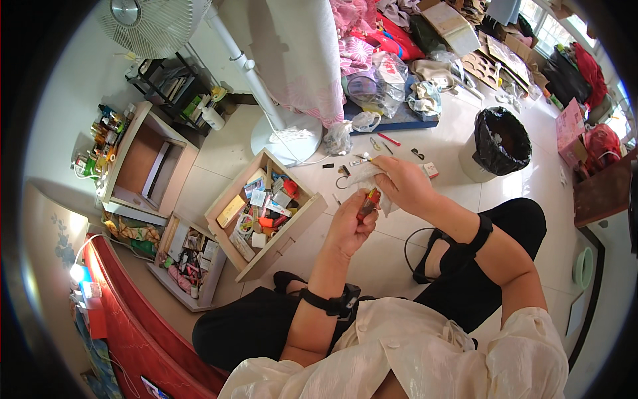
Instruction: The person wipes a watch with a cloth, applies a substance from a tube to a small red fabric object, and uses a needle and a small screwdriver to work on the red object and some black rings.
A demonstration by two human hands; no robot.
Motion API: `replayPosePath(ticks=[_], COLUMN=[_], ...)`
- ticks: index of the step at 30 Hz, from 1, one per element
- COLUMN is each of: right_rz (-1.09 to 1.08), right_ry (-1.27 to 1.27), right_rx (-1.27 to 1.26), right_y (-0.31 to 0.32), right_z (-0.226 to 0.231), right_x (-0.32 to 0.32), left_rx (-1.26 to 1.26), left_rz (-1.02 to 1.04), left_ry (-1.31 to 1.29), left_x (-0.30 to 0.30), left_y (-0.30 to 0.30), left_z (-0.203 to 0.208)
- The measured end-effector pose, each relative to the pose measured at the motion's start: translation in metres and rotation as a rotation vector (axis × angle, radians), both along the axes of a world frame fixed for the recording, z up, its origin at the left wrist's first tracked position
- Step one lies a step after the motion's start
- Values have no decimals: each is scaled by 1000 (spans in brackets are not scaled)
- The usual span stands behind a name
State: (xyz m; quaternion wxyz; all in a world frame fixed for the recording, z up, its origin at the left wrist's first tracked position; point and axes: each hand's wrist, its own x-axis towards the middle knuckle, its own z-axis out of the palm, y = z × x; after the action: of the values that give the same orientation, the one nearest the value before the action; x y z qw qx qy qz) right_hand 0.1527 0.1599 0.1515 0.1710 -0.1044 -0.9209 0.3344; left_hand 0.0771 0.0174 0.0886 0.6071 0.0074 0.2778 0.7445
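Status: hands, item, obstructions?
Left hand gripping red object. Right hand holding white cloth or tissue. Filled drawer off left, not between the hands.

My left hand (pixel 352 223) is curled closed; my right hand (pixel 407 188) bends in just beside it, my right forearm (pixel 455 216) slanting across.

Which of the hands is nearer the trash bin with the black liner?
The right hand: it is just left of the trash bin in the view. The left hand is farther left and lower in the picture, closer to the open wooden drawer.
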Motion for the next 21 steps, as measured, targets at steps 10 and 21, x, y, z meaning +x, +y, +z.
replayPosePath(ticks=[10,21], right_rz=[-276,223], right_ry=[-89,-257], right_rx=[-440,-137], right_y=[16,14], right_z=[1,11], right_x=[-2,2], left_rx=[38,-166], left_rz=[-26,-143], left_ry=[469,848], left_x=[-4,2], left_y=[-7,-3], left_z=[11,1])
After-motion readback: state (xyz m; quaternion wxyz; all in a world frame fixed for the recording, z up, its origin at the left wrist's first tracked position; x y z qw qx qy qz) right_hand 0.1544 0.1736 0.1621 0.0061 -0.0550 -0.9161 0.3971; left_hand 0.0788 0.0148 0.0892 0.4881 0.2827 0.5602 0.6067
